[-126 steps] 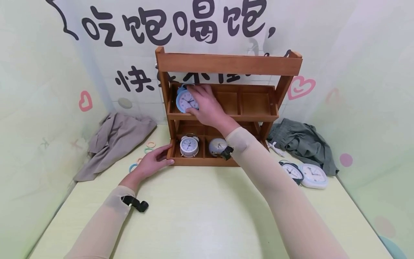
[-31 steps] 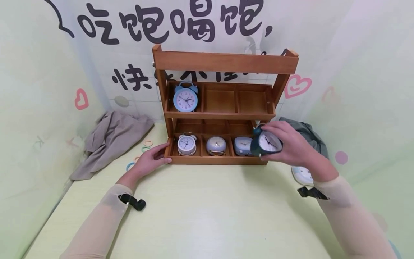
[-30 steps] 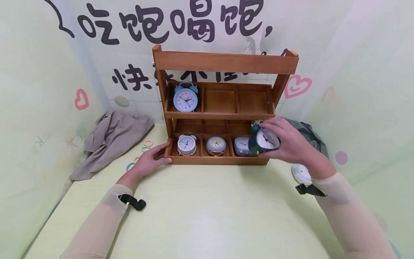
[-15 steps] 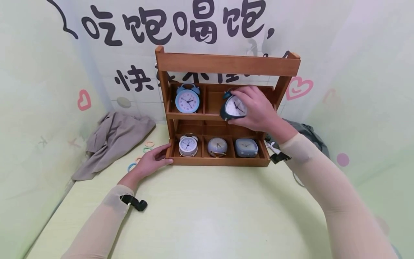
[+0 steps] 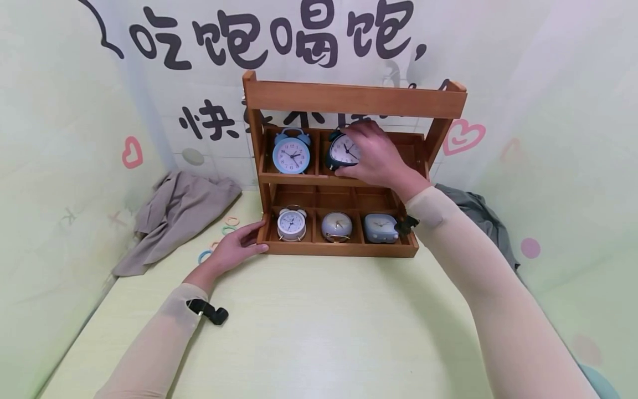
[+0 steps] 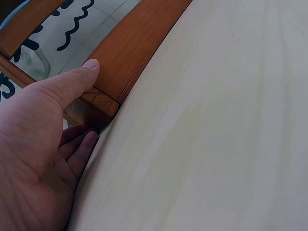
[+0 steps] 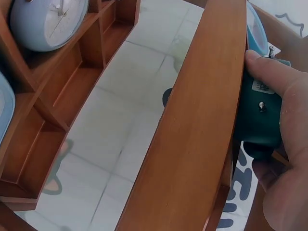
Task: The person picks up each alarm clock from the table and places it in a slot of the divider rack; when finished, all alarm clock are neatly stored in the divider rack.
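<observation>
A two-tier wooden shelf (image 5: 354,98) with divided compartments stands at the back of the table. My right hand (image 5: 377,155) grips a dark green alarm clock (image 5: 344,151) by its sides at the upper tier's middle compartment; its green body (image 7: 260,110) is just behind the front rail in the right wrist view. My left hand (image 5: 234,250) holds the shelf's lower left corner, thumb (image 6: 79,79) on the front board and fingers round the side. Left of the green clock stands a light blue twin-bell clock (image 5: 291,156). Below are a white clock (image 5: 291,223), a round lavender clock (image 5: 336,226) and a squarish blue clock (image 5: 381,227).
A taupe cloth (image 5: 181,216) lies crumpled at the left, with several coloured rings (image 5: 230,221) beside it. At the right, a dark grey cloth (image 5: 485,221) shows partly behind my right sleeve (image 5: 478,277).
My right hand has carried the green clock up and left, from beside the lower tier to the upper middle compartment. Earlier it held the light blue clock. My left hand stays put.
</observation>
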{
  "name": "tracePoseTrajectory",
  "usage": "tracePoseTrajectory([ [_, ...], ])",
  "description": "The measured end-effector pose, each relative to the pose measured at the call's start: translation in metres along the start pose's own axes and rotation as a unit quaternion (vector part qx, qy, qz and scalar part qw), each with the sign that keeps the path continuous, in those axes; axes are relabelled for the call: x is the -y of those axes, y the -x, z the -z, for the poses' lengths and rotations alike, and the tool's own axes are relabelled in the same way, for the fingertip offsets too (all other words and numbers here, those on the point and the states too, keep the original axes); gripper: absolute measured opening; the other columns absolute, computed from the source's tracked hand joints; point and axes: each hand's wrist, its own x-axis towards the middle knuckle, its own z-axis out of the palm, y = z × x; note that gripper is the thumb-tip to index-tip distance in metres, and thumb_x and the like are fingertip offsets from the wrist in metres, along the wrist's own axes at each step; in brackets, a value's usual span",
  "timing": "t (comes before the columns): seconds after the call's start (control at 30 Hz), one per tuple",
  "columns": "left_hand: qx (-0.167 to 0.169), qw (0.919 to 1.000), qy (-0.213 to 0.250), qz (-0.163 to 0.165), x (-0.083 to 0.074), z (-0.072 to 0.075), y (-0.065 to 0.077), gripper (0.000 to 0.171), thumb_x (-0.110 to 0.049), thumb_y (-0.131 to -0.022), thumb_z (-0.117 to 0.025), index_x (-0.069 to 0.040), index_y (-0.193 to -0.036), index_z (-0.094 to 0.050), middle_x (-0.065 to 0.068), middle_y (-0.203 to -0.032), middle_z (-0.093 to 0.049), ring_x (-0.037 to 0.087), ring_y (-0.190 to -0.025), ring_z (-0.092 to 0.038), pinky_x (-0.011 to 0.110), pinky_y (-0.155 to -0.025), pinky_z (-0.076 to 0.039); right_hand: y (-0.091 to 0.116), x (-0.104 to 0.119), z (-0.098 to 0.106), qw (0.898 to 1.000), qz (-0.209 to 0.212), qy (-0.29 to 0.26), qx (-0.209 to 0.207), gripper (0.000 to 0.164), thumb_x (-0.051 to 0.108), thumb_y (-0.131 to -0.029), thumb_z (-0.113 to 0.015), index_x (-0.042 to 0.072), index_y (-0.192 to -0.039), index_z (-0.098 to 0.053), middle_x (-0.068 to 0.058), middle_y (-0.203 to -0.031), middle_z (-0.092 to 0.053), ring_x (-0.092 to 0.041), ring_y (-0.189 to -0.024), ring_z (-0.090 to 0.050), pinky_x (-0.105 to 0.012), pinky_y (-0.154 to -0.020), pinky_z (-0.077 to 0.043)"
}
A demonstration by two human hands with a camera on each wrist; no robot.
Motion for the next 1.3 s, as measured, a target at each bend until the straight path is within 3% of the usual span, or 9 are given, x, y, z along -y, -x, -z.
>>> tracePoseTrajectory([
  [0.3,0.003,1.0000,-0.002,0.002,-0.002,-0.001,-0.001,0.081,-0.033,-0.100,-0.089,-0.019,-0.169,-0.050,0.009,-0.175,-0.044,0.038,-0.149,-0.057,0.048,-0.124,-0.047,-0.009,-0.005,-0.012,0.998,0.005,0.053,0.028,0.104,0.049,-0.085,-0.099,0.004,-0.165,-0.050,-0.020,-0.166,-0.049,-0.040,-0.156,-0.041,-0.051,-0.138,-0.024],
  [0.6,-0.002,0.9999,-0.011,0.004,-0.003,0.000,-0.001,0.081,-0.033,-0.100,-0.088,-0.020,-0.170,-0.050,0.007,-0.176,-0.044,0.036,-0.149,-0.057,0.046,-0.124,-0.047,-0.012,-0.004,-0.012,0.995,0.034,0.095,0.023,0.109,0.055,-0.082,-0.099,0.001,-0.164,-0.050,-0.020,-0.164,-0.047,-0.040,-0.154,-0.040,-0.049,-0.136,-0.032],
  [0.7,-0.002,0.9999,-0.011,0.001,-0.003,0.000,0.000,0.080,-0.030,-0.101,-0.088,-0.017,-0.170,-0.049,0.011,-0.175,-0.043,0.038,-0.149,-0.057,0.048,-0.124,-0.047,-0.013,-0.003,-0.008,0.996,0.021,0.074,0.050,0.109,0.055,-0.086,-0.096,0.001,-0.166,-0.047,-0.020,-0.168,-0.043,-0.040,-0.158,-0.035,-0.050,-0.136,-0.031],
  [0.9,-0.003,1.0000,-0.002,-0.005,-0.004,-0.001,0.000,0.079,-0.023,-0.102,-0.087,-0.013,-0.170,-0.048,0.017,-0.174,-0.043,0.042,-0.148,-0.057,0.053,-0.124,-0.047,-0.015,-0.001,0.001,0.992,-0.043,-0.038,0.109,0.106,0.049,-0.091,-0.093,0.005,-0.172,-0.040,-0.019,-0.178,-0.030,-0.040,-0.168,-0.016,-0.050,-0.138,-0.023],
  [1.3,-0.001,1.0000,-0.005,-0.002,-0.002,0.000,0.000,0.079,-0.029,-0.101,-0.087,-0.016,-0.170,-0.049,0.015,-0.175,-0.043,0.039,-0.150,-0.056,0.050,-0.125,-0.046,-0.011,-0.006,-0.002,0.988,-0.052,-0.084,0.117,0.102,0.046,-0.096,-0.089,0.008,-0.174,-0.036,-0.016,-0.178,-0.026,-0.036,-0.167,-0.014,-0.050,-0.139,-0.022],
])
